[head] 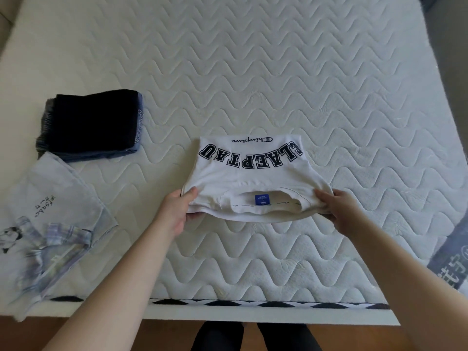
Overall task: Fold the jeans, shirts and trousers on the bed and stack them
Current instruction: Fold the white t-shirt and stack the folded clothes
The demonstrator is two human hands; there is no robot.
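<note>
A folded white shirt (249, 178) with black block letters and a blue neck label lies in the middle of the bed (253, 72). My left hand (178, 211) grips its near left corner, thumb on top. My right hand (340, 211) grips the near right corner the same way. The near edge is lifted slightly off the mattress. At the left sits a stack of folded dark trousers and jeans (92, 124). A pale blue shirt (50, 224) with a plaid collar and a printed drawing lies spread at the near left.
The quilted white mattress stretches far beyond the shirt. A grey printed cloth (453, 259) hangs at the right edge. The bed's near edge (253, 305) has a black and white trim, with wooden floor below.
</note>
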